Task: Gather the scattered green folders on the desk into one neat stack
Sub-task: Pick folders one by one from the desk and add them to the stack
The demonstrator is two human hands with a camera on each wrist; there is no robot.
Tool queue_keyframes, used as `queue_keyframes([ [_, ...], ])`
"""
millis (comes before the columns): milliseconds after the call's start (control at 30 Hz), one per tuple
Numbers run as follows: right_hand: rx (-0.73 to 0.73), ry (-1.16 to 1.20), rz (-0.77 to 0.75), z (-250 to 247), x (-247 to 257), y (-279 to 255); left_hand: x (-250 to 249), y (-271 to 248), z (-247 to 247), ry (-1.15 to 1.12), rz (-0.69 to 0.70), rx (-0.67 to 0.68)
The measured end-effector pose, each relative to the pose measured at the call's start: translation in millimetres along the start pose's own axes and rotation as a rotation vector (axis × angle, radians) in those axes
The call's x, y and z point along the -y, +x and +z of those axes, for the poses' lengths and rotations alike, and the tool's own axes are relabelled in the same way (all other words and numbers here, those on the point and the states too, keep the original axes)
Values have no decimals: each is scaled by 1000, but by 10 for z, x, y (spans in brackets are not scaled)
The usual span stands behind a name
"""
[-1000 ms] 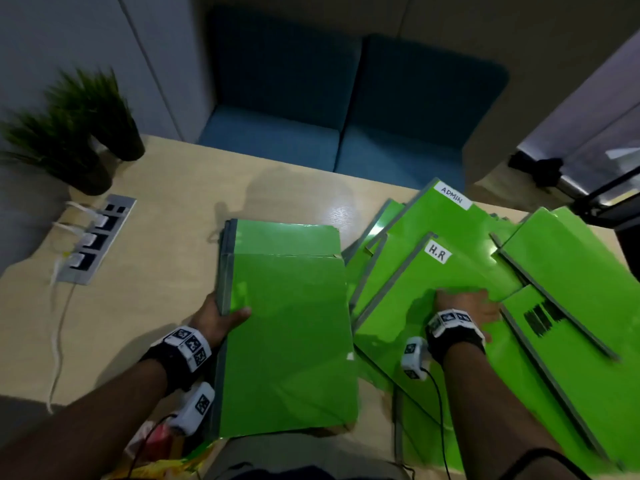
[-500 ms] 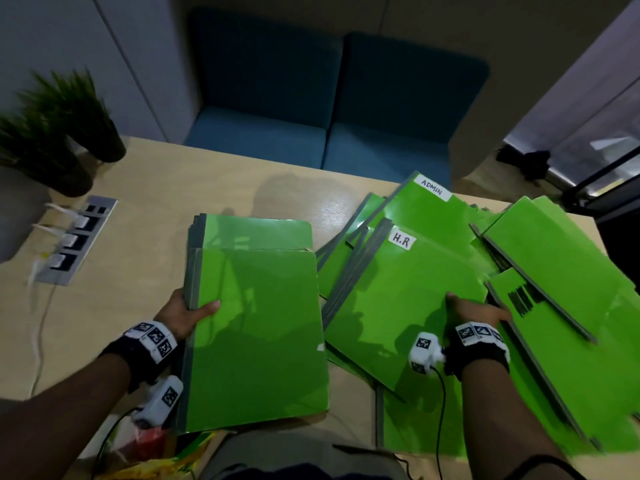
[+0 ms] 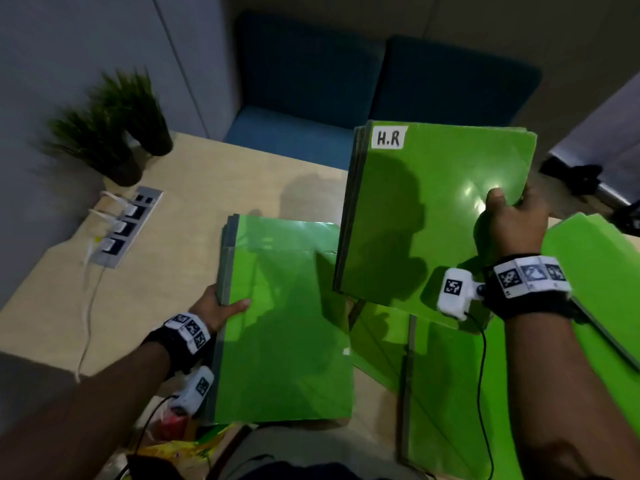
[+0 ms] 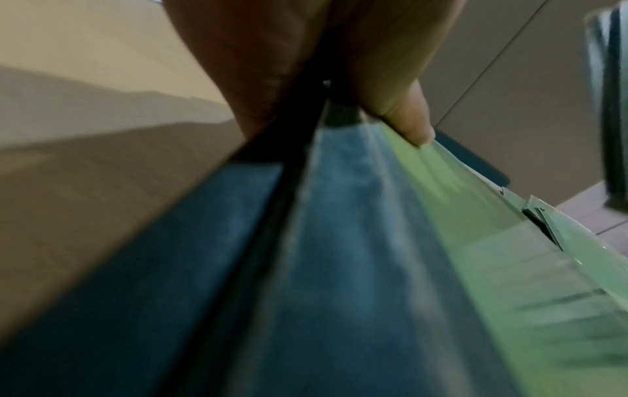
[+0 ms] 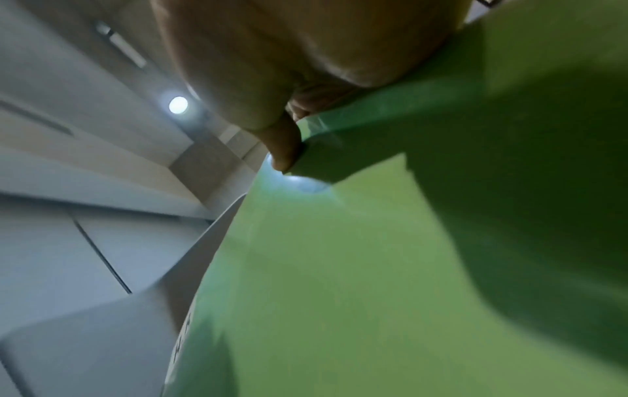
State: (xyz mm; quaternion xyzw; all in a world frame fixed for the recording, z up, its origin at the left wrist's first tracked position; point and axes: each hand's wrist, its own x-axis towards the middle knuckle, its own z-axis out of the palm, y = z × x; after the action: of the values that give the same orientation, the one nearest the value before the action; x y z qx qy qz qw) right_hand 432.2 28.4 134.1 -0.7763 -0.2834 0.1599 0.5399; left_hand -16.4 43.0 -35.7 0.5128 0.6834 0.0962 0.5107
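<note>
Now right hand (image 3: 510, 223) grips H.R folder (image 3: 429, 216), long axis away; left hand (image 3: 221, 306) grips stack (image 3: 284, 327).

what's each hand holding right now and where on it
The right hand grips the H.R folder by its right edge, lifted off the desk. The left hand holds the green folder stack at its grey spine edge.

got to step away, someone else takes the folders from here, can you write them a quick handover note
Left hand: grips the spine edge of the gathered stack on the desk.
Right hand: holds the H.R folder by its right edge, raised beside the stack.
Done: several folders are gathered, though the stack's far edges are not flush.
Left: set the H.R folder on the stack, add the loose folders lying at the right, then square the edges.
</note>
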Motion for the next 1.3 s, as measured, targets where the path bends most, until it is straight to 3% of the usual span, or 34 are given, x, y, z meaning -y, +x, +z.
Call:
queue_keyframes([
  [100, 116, 15, 32, 412, -166, -126, 67, -6, -46, 7, -22, -8],
  [233, 362, -5, 300, 1020, -806, -708, 46, -57, -42, 8, -47, 14],
  [400, 605, -330, 402, 1468, -1073, -1204, 31, -89, -25, 1, -67, 15],
  [500, 783, -853, 86, 1674, -888, -1154, 55, -67, -52, -50, -33, 54],
  [600, 801, -898, -243, 1901, -680, -1073, 78, -58, -75, -59, -62, 73],
  [667, 958, -924, -320, 2045, -644, -1050, 38, -83, -76, -76, -66, 65],
  [733, 1073, -975, -303, 2116, -661, -1118, 28, -90, -94, -98, -83, 90],
  [967, 966, -966, -271, 2014, -779, -1376, 26, -60, -118, -147, -93, 146],
  [1100, 1043, -1066, -428, 1960, -748, -1506, 102, 25, -89, -55, -92, 93],
  [1167, 1073, -950, -379, 1897, -734, -1438, 166, 72, -59, -3, -95, 51],
  [1233, 970, -786, -274, 1727, -813, -1227, 283, 169, -37, 45, -88, 23],
  [1300, 641, -799, -131, 1384, -1024, -915, 391, 302, -23, 83, -64, 29],
])
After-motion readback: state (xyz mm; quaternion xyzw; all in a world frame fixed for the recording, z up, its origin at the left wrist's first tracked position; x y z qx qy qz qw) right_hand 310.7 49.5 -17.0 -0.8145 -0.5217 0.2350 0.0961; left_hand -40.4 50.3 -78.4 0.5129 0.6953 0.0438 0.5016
